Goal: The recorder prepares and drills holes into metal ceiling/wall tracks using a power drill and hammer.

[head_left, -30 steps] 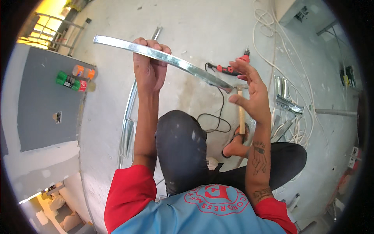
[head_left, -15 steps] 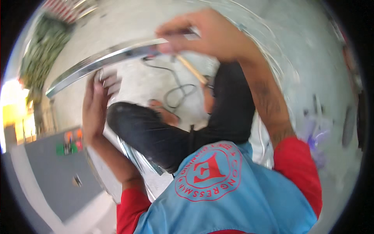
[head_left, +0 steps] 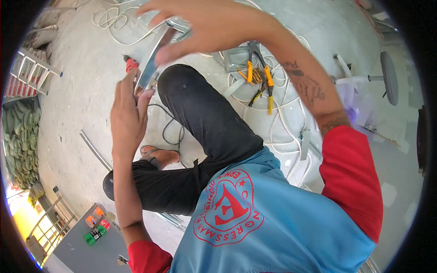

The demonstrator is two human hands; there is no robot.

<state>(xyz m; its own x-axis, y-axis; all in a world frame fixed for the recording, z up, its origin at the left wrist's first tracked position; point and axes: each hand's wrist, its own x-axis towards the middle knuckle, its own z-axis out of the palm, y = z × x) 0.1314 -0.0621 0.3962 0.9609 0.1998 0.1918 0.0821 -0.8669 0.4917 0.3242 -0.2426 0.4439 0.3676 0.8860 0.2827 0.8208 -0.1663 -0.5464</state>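
Observation:
A long shiny metal strip [head_left: 152, 63] runs between my two hands, above my bent black-trousered knee [head_left: 191, 91]. My left hand [head_left: 129, 107] grips its near end with the fingers pointing up. My right hand [head_left: 205, 25] is raised high and pinches the far part of the strip between thumb and fingers. A red-handled tool [head_left: 131, 63] lies on the concrete floor just beyond my left hand.
Yellow-handled pliers [head_left: 259, 77] lie on a coil of white cable [head_left: 284, 118] beside a grey metal box [head_left: 236, 57]. Also on the floor are a black cord [head_left: 168, 129], another metal strip [head_left: 95, 150] and a grey panel with coloured buttons [head_left: 95, 230]. A stool [head_left: 387, 77] stands right, a ladder [head_left: 32, 73] left.
The view has swung round, so the strip now points away from me rather than lying across. Both hands stay on it, and my right hand has risen higher.

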